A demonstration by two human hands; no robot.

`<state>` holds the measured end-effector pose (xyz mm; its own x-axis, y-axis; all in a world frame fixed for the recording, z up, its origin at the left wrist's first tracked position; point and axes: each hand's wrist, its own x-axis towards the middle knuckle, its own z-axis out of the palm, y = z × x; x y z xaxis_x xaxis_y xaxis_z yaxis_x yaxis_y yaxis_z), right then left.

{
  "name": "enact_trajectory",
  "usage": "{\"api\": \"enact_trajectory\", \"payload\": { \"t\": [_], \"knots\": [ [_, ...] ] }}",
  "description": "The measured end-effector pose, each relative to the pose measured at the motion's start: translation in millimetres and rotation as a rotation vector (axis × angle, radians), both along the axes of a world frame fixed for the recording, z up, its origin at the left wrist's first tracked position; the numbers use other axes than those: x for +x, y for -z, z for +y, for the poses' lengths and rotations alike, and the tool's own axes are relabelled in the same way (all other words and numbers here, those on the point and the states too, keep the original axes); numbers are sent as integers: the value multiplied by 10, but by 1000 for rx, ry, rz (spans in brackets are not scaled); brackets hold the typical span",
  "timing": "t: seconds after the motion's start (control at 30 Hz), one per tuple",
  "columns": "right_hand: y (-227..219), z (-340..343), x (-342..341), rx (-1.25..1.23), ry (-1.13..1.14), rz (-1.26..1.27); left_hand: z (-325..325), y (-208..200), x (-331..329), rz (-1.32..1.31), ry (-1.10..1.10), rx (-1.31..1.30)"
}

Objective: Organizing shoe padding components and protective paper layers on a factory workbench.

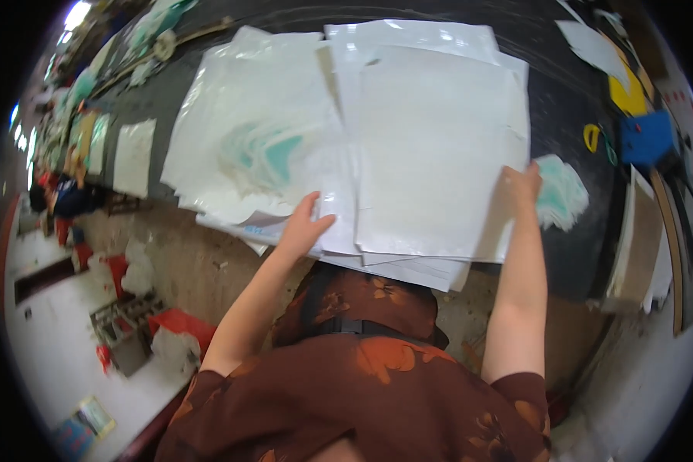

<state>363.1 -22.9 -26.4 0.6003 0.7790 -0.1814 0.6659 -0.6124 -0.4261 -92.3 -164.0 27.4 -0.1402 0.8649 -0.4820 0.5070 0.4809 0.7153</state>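
Two overlapping stacks of white sheets lie on a dark table before me. The left stack (223, 85) is glossy and has a blurred fan of white and green layers (273, 158) on top. On the right stack a plain white sheet (431, 146) lies uppermost. My left hand (306, 227) is open beside the near edge of the left stack, its thumb spread from the fingers. At the right edge of the plain sheet, my right hand (523, 186) has its thumb over the sheet and its fingers closed at the edge, partly hidden. Just beyond it sits a pile of white-green pieces (564, 192).
The black tabletop (570, 262) carries yellow-handled scissors (590, 138) and a blue box (647, 137) at the right. Boards (631, 239) lean at the right end. Farther left are another white sheet (135, 158) and a person in dark clothes (73, 199).
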Motion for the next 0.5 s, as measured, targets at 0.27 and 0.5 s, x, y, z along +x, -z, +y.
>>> {"api": "enact_trajectory", "payload": {
  "t": [0.27,0.5],
  "knots": [
    [122,51,330,-33,-102,483,5,38,114,-147,-133,-69],
    [74,11,135,54,-150,666,-123,203,-141,-344,-287,-73]
  ]
}}
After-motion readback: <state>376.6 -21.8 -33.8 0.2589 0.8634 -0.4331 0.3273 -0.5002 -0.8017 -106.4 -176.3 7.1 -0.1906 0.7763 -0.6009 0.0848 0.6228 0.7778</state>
